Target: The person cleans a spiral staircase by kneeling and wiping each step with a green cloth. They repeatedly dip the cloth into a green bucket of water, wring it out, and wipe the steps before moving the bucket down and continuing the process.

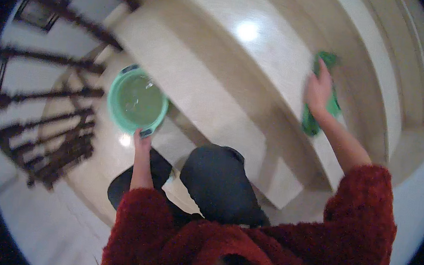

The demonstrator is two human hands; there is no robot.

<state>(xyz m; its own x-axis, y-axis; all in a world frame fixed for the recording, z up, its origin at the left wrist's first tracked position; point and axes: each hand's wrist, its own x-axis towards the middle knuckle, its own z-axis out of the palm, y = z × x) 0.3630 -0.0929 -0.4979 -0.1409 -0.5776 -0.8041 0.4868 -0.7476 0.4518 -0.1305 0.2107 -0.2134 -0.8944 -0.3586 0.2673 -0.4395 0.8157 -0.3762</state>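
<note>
My left hand [142, 141] grips the near handle of a light green plastic basin [112, 101], which holds cloudy water and is at the left beside the stair steps. At the right, my right hand [318, 92] lies over a bunched green cloth [311, 124] on a stair tread, against the foot of the riser behind it. The cloth shows on both sides of the hand. My right fingertips are partly blurred, and the palm side is hidden.
Pale, polished stair steps [209, 75] curve upward to the right, with bright light reflections. A dark baluster railing [56, 94] runs along the left side. A framed picture [37, 13] hangs at the upper left. My bent knees [219, 182] are near the lower steps.
</note>
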